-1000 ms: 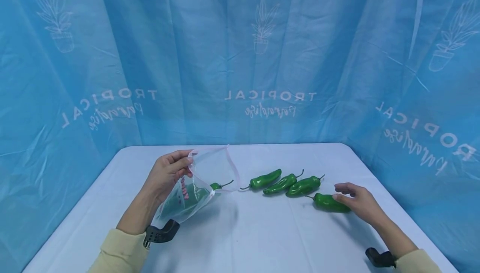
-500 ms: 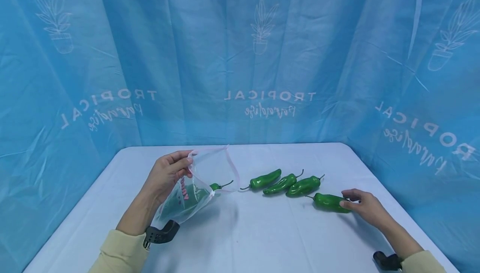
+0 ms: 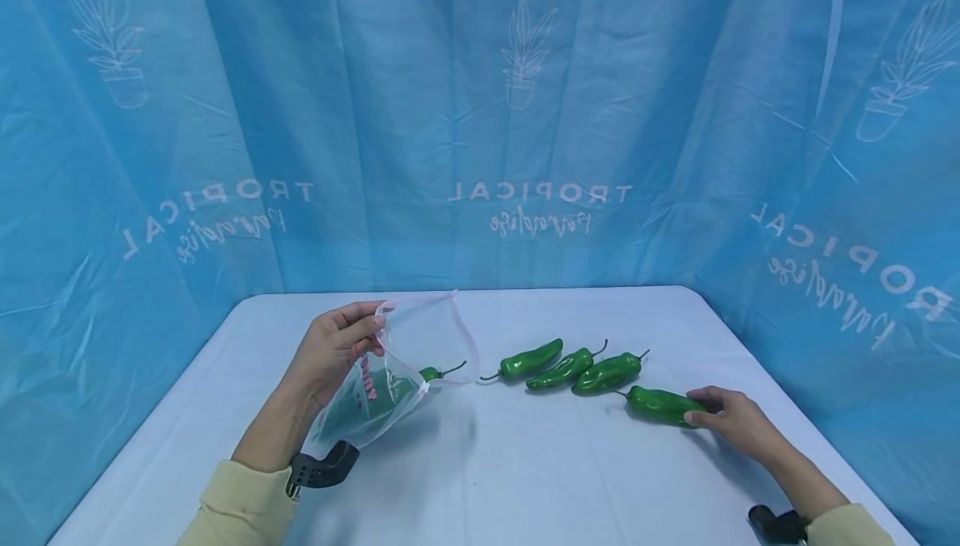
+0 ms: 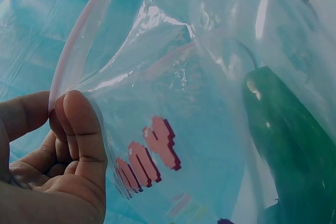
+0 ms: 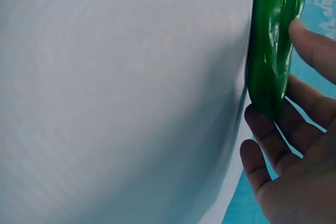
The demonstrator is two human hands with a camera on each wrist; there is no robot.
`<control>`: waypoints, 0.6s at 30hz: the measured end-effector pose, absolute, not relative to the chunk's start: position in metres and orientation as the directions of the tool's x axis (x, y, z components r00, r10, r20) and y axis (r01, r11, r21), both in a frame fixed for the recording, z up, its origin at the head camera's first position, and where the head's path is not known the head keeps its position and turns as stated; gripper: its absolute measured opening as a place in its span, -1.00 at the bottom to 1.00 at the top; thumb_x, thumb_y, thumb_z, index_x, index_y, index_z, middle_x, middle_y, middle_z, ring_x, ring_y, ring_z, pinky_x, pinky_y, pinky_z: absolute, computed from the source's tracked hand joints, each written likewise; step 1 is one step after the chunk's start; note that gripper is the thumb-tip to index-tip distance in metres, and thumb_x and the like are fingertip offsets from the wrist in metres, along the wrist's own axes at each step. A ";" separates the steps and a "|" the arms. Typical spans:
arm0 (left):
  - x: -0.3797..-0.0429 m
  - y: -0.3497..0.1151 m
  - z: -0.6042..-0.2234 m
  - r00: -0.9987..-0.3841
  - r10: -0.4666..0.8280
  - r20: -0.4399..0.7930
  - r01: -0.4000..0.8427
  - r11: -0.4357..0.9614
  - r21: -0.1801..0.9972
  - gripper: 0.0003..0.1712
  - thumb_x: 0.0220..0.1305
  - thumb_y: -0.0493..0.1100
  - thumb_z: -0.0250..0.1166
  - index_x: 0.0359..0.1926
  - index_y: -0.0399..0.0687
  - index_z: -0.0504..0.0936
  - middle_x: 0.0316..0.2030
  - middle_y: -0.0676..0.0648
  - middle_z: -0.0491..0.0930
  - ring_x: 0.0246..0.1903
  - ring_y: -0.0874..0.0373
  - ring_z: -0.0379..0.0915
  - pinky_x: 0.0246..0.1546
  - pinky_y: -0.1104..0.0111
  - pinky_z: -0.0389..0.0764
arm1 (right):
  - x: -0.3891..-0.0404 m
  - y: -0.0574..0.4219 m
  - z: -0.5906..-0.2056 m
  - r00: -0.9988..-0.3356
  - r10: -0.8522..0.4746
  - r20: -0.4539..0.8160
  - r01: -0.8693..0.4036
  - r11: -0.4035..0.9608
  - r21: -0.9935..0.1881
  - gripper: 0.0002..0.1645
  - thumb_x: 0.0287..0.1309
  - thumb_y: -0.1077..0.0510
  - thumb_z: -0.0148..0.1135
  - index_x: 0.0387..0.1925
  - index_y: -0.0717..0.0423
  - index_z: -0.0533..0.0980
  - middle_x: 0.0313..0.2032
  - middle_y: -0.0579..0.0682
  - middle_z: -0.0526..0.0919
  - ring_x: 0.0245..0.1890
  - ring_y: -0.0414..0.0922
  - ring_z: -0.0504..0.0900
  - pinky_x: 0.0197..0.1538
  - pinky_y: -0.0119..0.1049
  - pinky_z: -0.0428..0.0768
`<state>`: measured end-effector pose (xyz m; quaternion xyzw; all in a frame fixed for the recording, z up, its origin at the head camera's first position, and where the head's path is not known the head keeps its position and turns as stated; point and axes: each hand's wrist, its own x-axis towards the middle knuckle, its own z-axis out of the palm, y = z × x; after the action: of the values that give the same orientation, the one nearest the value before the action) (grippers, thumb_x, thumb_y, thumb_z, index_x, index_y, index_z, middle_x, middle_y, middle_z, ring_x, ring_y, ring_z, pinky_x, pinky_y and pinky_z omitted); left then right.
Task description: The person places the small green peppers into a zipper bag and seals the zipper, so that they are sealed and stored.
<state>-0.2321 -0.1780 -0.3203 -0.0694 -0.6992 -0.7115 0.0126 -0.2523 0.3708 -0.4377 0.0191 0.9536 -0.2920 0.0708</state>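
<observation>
At the left of the table, my left hand [image 3: 333, 350] pinches the rim of a clear plastic zip bag [image 4: 142, 98] with a pink edge and pink lettering. The bag's mouth gapes toward the right. Inside it lies a green pepper [image 4: 294, 135], its stem poking toward the mouth. On the right, my right hand [image 3: 738, 423] holds the blunt end of another long green pepper [image 5: 273, 51], thumb on one side and fingers on the other. That pepper's stem points left, and it lies on or close over the white tabletop.
Between the hands, a row of three green peppers, the left one [image 3: 528, 360], middle one [image 3: 561, 369] and right one [image 3: 609, 373], rests on the white table [image 3: 540, 479]. A blue printed curtain [image 3: 480, 129] surrounds the table's back and sides.
My right hand has moved slightly right and down along the pepper to its blunt end and taken hold there. The left hand and the bag stay as they were.
</observation>
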 end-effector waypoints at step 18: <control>-0.231 -0.177 -0.319 -0.991 0.073 0.115 0.116 0.000 0.993 -0.52 0.29 -0.08 0.22 0.11 -0.31 0.45 -0.28 0.07 0.59 -0.43 0.27 0.49 -0.25 0.53 0.61 | -0.252 0.371 -0.443 -0.991 0.007 -0.135 0.079 0.840 -0.537 -0.33 0.03 -0.08 0.33 0.09 0.28 0.47 -0.03 0.24 0.58 -0.06 0.06 0.54 -0.03 0.02 0.51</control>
<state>-0.2309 -0.1770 -0.3193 -0.0667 -0.7068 -0.7041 0.0152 -0.2524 0.3711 -0.4426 0.0223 0.9570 -0.2821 0.0641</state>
